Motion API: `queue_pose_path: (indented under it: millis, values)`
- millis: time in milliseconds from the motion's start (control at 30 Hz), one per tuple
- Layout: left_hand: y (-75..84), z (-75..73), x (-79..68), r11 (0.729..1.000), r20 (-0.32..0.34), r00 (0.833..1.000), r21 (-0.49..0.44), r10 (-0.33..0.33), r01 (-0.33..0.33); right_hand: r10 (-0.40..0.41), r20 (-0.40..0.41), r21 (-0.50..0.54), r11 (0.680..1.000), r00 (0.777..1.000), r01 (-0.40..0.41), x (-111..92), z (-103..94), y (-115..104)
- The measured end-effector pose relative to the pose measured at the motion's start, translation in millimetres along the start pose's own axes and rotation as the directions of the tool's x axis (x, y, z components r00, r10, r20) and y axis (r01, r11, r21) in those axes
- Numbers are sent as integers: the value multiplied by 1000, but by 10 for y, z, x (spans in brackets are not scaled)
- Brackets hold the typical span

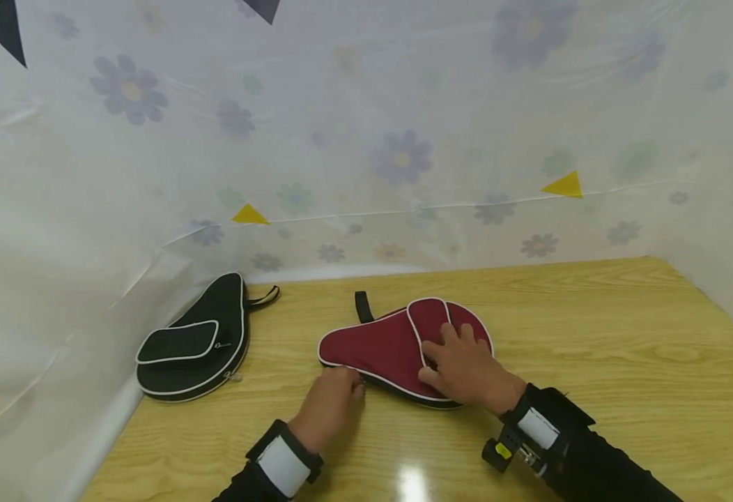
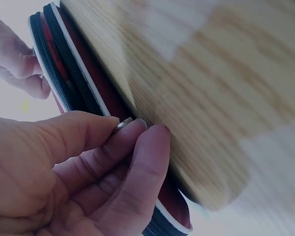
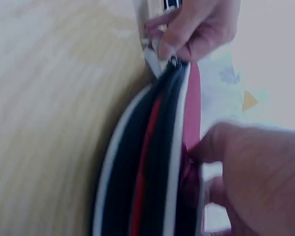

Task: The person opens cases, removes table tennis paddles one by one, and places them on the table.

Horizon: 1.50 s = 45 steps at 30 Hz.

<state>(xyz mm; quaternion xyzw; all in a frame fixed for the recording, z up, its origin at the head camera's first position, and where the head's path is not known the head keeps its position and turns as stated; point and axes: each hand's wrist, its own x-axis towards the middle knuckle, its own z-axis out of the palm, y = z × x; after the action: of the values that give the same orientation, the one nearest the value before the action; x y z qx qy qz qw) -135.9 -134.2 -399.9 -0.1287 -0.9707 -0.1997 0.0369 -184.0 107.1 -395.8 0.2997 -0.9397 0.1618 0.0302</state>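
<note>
A dark red paddle-shaped case [image 1: 373,348] with white piping lies on the table, its narrow end to the left. My left hand [image 1: 329,404] is at its near edge, where thumb and forefinger pinch the metal zipper pull [image 2: 122,124]. Part of the zipper [image 2: 71,64] stands unzipped, and a red strip [image 3: 152,123] shows in the gap. On the wide end rests my right hand [image 1: 467,369], fingers spread over the front pocket and its thumb pressing the fabric.
A black case [image 1: 216,359] of the same shape lies to the left by the curtain. Wood-grain tabletop [image 1: 592,335] surrounds both cases. A flower-print sheet [image 1: 366,139] hangs behind and at the sides. A black strap [image 1: 363,307] sticks out behind the red case.
</note>
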Motion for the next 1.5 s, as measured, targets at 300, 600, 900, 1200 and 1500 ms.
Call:
queue_pose_path:
  millis: [300,600,900,1200,1500]
  values:
    - [-25,15,-12,1000,-13,1000,2,11,-11,7,-133,-90,996,991,-19,-40,101,-103]
    - [-38,-6,-22,1000,-29,999,-2,-20,20,-85,-141,-156,986,986,63,-25,88,-37]
    - [-42,-30,-61,1000,-79,997,15,0,1,-112,-90,-154,983,990,98,0,29,63]
    - [-101,-60,-103,1000,-89,996,-19,-3,1,-92,-85,-150,985,992,79,14,-2,196]
    - [-106,-68,-116,999,-26,999,-25,-22,22,-101,-127,-179,981,987,77,46,-23,252]
